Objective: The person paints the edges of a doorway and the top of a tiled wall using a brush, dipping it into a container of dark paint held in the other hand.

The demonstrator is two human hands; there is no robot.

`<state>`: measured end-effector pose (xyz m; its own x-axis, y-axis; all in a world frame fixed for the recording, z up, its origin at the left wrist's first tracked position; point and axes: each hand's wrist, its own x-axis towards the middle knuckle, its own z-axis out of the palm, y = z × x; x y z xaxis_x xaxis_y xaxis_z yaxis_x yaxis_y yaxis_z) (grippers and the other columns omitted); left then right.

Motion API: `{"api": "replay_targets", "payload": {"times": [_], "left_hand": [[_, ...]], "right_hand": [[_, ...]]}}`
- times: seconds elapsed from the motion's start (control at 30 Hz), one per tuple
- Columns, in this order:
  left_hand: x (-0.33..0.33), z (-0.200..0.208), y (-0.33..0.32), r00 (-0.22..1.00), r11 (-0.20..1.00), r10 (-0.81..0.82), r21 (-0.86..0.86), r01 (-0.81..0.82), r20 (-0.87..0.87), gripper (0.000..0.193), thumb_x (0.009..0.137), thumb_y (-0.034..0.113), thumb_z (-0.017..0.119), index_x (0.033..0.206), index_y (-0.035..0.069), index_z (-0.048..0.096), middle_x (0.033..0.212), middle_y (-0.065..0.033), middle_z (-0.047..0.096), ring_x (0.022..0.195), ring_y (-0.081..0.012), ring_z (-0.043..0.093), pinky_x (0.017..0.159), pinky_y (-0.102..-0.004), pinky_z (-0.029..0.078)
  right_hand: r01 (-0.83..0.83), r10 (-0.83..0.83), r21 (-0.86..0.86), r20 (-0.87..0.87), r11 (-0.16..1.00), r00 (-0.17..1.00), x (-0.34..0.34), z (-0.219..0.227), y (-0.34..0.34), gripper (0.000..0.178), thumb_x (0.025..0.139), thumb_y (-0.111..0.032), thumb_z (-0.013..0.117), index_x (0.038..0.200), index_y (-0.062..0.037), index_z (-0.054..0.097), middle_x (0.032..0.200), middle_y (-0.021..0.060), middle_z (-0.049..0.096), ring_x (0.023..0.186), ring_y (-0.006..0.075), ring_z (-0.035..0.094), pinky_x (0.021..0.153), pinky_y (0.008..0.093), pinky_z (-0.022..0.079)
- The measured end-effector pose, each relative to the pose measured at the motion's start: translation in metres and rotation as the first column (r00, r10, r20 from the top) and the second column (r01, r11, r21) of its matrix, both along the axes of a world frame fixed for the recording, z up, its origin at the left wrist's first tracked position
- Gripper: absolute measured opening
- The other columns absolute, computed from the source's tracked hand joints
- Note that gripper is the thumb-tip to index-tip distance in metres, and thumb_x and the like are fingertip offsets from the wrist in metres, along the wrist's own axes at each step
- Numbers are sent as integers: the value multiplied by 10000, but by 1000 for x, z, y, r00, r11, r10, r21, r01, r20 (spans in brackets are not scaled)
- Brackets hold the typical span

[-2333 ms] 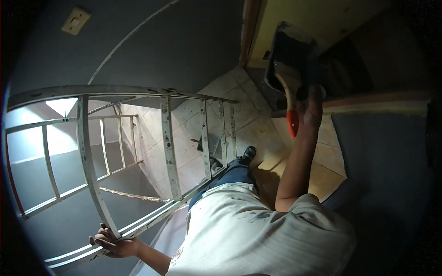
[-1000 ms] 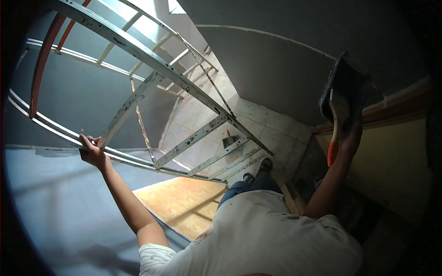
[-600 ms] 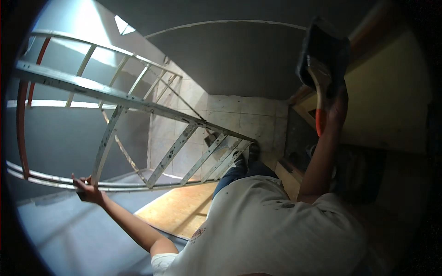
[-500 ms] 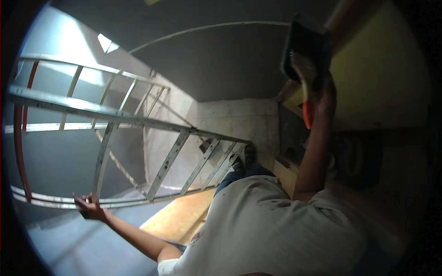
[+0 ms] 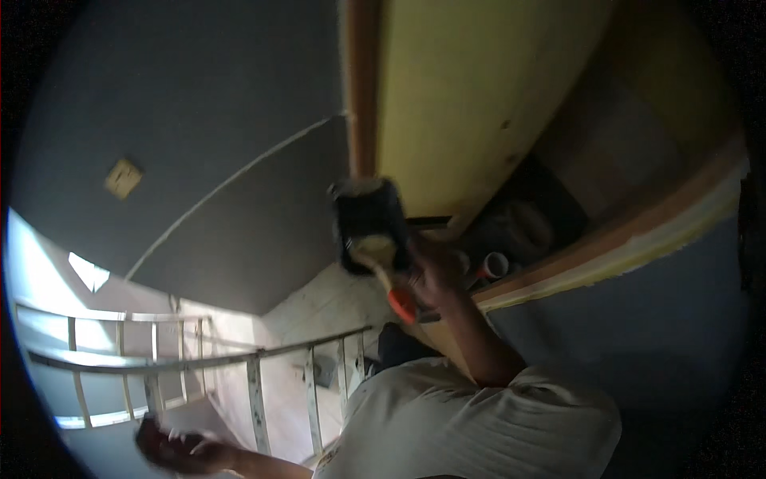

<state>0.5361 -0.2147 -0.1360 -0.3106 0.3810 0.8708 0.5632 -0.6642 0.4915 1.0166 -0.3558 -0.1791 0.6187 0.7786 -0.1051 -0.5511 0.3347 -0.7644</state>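
In my right hand (image 5: 435, 275) is a dark paint tray (image 5: 369, 211), its rim gripped at the right side, held up at mid view. A paintbrush (image 5: 386, 279) lies with its head in the tray. Its pale handle ends in an orange tip that sticks out over the near rim. At the lower left, my left hand (image 5: 187, 452) is beside a metal ladder (image 5: 254, 399), close to one of its rungs. Shadow and blur hide how those fingers are set, and whether they touch the rung or hold anything.
A grey wall (image 5: 239, 96) with a pale curved line and a small yellowish plate (image 5: 124, 178) fills the upper left. Right of it stand a wooden trim strip (image 5: 363, 88) and a yellow panel (image 5: 463, 104). A white cup (image 5: 495, 265) sits on a dark surface at right.
My view has turned rightward. The tray and brush now appear nearer the middle and lower, while the ladder and my left hand show lower in view. My right hand still holds the tray.
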Motion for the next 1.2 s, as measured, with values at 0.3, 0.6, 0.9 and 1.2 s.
{"api": "replay_targets", "payload": {"times": [0.3,0.6,0.9,1.2], "left_hand": [[286,-112,-13,-297,-691,18,227,686,955,882,994,736,364,1585,81,332,1578,-161,413,1464,-375,349,1207,-575,235],[328,-4,-66,-509,-838,12,287,465,861,795,1020,674,360,1582,112,349,1576,-141,423,1422,-352,417,1196,-549,288],[257,60,-39,-453,-933,87,232,275,887,778,1018,659,393,1571,114,361,1549,-148,450,1391,-349,456,1160,-546,350],[75,124,-49,-464,-964,244,161,-212,851,760,1016,644,425,1560,116,374,1522,-156,476,1360,-346,495,1125,-544,412]], "right_hand": [[-35,32,-36,-81,999,996,-46,-13,-53,482,1004,-338,685,1360,-26,593,1239,118,682,1135,246,671,1004,444,566],[205,-208,69,47,976,977,-72,6,-86,546,993,-421,683,1378,-43,601,1188,92,708,968,235,708,870,414,598],[551,-403,-79,598,831,693,-211,93,-120,531,967,-327,719,1400,-51,582,1275,123,674,1104,274,667,965,423,566],[909,-26,293,954,297,-299,-526,156,-102,504,930,-269,760,1360,-42,624,1307,154,660,1147,305,648,1000,424,549]]}}
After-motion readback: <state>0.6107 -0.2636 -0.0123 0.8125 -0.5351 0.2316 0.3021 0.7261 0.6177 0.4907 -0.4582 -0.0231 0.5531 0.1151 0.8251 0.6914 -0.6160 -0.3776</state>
